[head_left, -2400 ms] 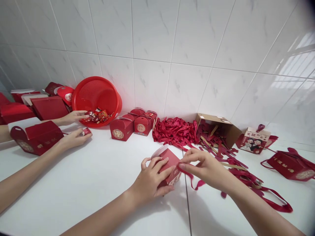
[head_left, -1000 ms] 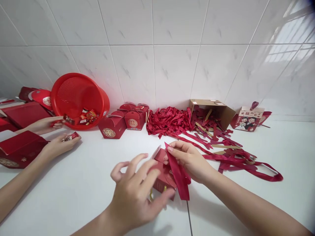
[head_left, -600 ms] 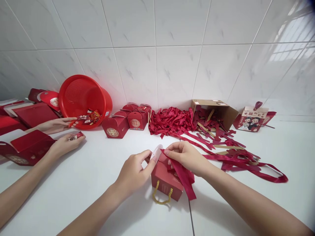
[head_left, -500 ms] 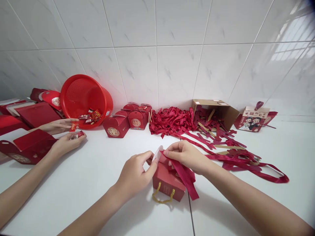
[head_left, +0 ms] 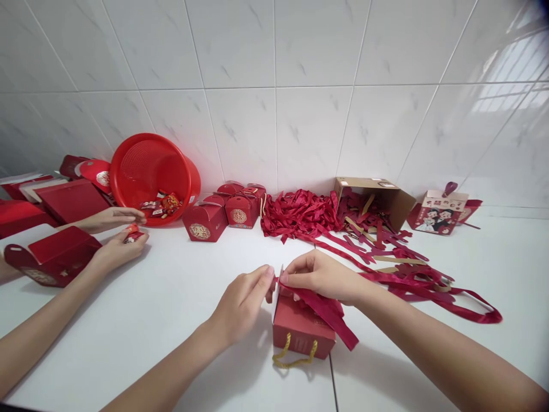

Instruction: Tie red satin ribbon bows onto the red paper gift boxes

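Front-centre on white table, pinching dark-red ribbon in left hand, gripping same ribbon with right hand just beside, over far end of red box with gold rope handle. Can't tell if looped through box. Behind, near tiled wall: ribbon pile, between small red boxes and cardboard box.

From the middle of our view, at about half past five, we see a plain red box with a twisted gold cord handle and a glossy crimson ribbon. At nine o'clock we have a bright red basin and gift boxes in deep red with pale gold medallions. At three o'clock sit a brown carton and a cream-and-red box with black-and-white cartoon figures. Toward twelve, our tiles are whitish with grey veining.
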